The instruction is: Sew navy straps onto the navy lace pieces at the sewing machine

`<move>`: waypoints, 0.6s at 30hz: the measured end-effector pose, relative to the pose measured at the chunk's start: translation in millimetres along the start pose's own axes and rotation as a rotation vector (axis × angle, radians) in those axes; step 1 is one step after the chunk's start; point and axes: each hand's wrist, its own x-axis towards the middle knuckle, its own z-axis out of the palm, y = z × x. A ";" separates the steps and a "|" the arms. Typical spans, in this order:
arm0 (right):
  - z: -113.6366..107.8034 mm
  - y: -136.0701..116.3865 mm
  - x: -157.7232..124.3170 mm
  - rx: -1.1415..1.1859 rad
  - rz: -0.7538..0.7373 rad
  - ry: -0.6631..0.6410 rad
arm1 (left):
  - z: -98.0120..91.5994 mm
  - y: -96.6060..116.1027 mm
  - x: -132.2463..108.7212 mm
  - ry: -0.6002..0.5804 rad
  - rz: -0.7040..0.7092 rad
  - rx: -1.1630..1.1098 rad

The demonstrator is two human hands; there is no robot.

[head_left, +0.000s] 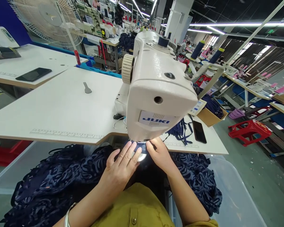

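under the juki sewing machine [159, 91], left hand [120, 167], fingers parted, seemingly steadied navy fabric [140, 147]; right hand [159, 156] alongside, pinch unclear!

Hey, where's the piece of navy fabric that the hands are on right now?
In the head view, the navy fabric piece is just below centre, beneath the white sewing machine, between the left hand and the right hand.

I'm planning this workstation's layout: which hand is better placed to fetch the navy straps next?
Probably the right hand: it is nearer the straps. The left hand is farther off, its fingers resting on the cloth.
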 end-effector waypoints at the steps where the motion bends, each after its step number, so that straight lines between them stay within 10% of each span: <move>1: 0.3 -0.2 0.3 0.002 0.006 0.000 | -0.2 0.4 0.2 0.004 -0.002 0.004; 18: 2.4 -0.4 1.8 0.020 0.025 0.001 | 6.2 5.6 -6.6 0.003 -0.079 -0.038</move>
